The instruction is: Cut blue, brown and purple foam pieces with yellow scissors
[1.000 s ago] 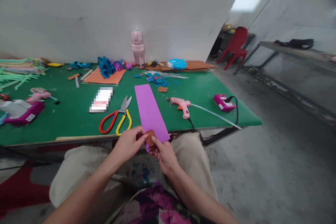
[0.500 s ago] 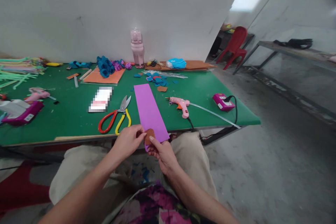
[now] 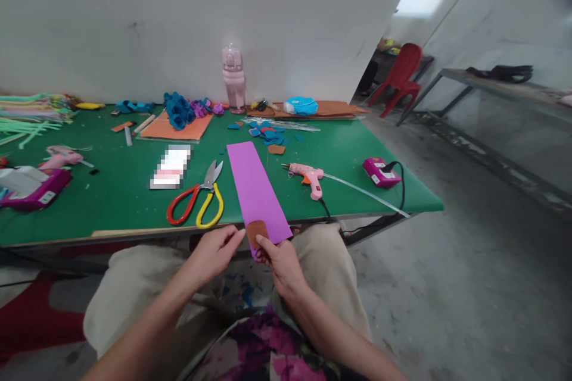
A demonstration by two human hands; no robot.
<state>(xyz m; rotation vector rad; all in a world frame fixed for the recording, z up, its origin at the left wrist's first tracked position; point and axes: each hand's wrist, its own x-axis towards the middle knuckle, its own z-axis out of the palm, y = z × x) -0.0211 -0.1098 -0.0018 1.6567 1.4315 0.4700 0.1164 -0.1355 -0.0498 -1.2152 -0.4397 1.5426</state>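
Note:
A long purple craft sheet [image 3: 263,190] slants from the green table towards me, its near end over the table's front edge. On that end lies a small brown cut piece with rounded corners [image 3: 256,230]. My right hand [image 3: 281,262] pinches both, thumb on top of the brown piece and fingers beneath the sheet. At the sheet's left edge is my left hand [image 3: 220,250], thumb and forefinger slightly apart, holding nothing visible. Scissors [image 3: 208,187] with one red and one yellow handle lie left of the sheet. To its right rests a pink glue gun [image 3: 308,178] with a clear glue stick.
A purple power socket [image 3: 381,172] sits at the table's right end, another at the left beside a second glue gun [image 3: 62,158]. Blue scraps [image 3: 272,134], a pink bottle [image 3: 235,80] and blue petal-like pieces [image 3: 176,112] line the back before a white board [image 3: 179,30].
My left hand has drawn off the brown piece, slightly left and down. More of the brown piece shows now. The right hand keeps its pinch, and the sheet's near end has shifted slightly right.

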